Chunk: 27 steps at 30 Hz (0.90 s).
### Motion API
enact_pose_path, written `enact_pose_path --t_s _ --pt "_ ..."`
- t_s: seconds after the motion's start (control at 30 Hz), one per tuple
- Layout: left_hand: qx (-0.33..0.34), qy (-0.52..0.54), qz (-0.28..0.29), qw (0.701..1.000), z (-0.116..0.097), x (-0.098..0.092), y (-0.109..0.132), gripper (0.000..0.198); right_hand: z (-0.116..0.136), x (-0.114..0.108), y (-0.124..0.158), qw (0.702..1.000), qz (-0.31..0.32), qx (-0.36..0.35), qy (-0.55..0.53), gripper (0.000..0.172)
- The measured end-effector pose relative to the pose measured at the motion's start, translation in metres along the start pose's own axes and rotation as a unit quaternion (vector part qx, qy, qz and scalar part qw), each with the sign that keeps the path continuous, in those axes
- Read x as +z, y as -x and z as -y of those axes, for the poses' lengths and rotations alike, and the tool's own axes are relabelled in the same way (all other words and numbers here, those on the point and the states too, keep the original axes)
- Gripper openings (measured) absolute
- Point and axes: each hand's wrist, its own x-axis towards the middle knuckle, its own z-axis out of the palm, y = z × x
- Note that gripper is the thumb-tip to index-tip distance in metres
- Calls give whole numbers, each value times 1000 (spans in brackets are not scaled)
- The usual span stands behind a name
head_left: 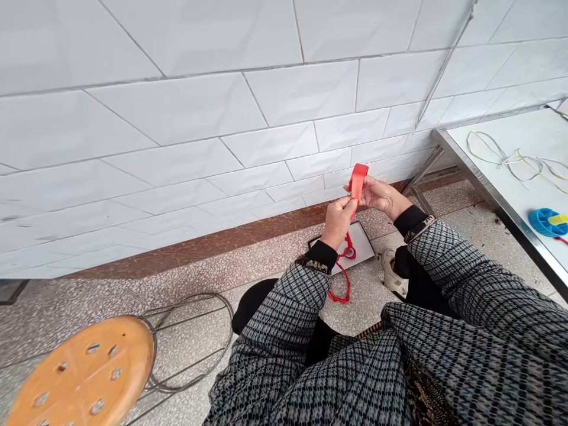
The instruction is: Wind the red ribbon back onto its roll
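Note:
A wide loop of red ribbon (358, 177) stands up between my hands, in front of the tiled wall. My left hand (339, 222) pinches the lower part of the loop between thumb and fingers. On the other side, my right hand (380, 196) grips the same ribbon, with its fingertips partly behind it. A narrow, bunched red strand (341, 299) runs down below my hands and curves over the floor. Part of it forms a small ring above a white, dark-edged tray or board (364, 251) lying on the floor.
An orange round stool (84, 373) with a metal frame lies tipped at lower left. To the right is a metal-edged table (501, 177) bearing pale wires (510, 160) and a blue-and-yellow plastic piece (544, 222). White wall tiles (266, 136) rise close ahead. My shoe (393, 275) is below.

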Motion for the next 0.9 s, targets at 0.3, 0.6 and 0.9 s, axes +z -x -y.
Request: enact_pose_path --t_s 0.3,0.6,0.9 --pt "1 30 -31 999 12 2 -8 32 0 -8 3 996 59 41 49 24" --pt "-26 201 91 975 8 5 -2 55 -3 -14 2 988 135 56 43 36" --pt "35 18 -82 996 7 5 -4 38 -11 -15 1 986 137 91 -27 30"
